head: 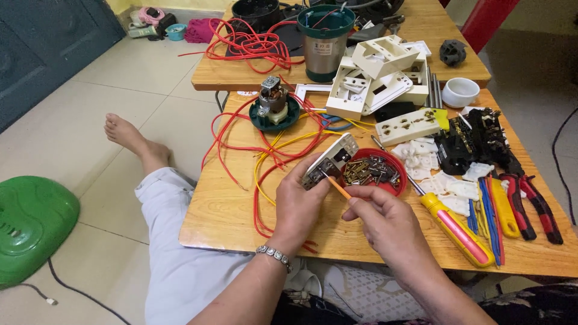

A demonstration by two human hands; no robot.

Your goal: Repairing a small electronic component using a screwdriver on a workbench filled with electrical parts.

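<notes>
- Your right hand (388,219) sits nearest you, over the front part of the low wooden table (229,222), its fingers pinched together on the handle of a thin orange screwdriver (338,188).
- That screwdriver's long axis runs on a diagonal, from your right fingertips up and to the left; its tip points into the back of the socket plate.
- Your left hand (299,201), with a bracelet at the wrist, is curled around a white socket plate (330,159), gripping its lower end and holding it lifted above the table, just left of the red bowl.
- The plate is tilted, its long axis rising from your left palm up to the right, and its back, with metal terminals showing, faces you and the tool.
- As I judge it, you are mid-way on this plate: the driver is at one terminal, and no wire is seen joined to it.
- Just beyond, the red bowl (376,171) holds many loose screws and brass parts, so much fitting seems left.
- To its right lie a yellow-and-pink screwdriver (457,232), pliers (533,204) and small white plastic pieces.
- Farther off, red and yellow wires (265,147) sprawl around a small motor (274,102), and a heap of white socket housings (376,75) waits, apparently unassembled.
</notes>
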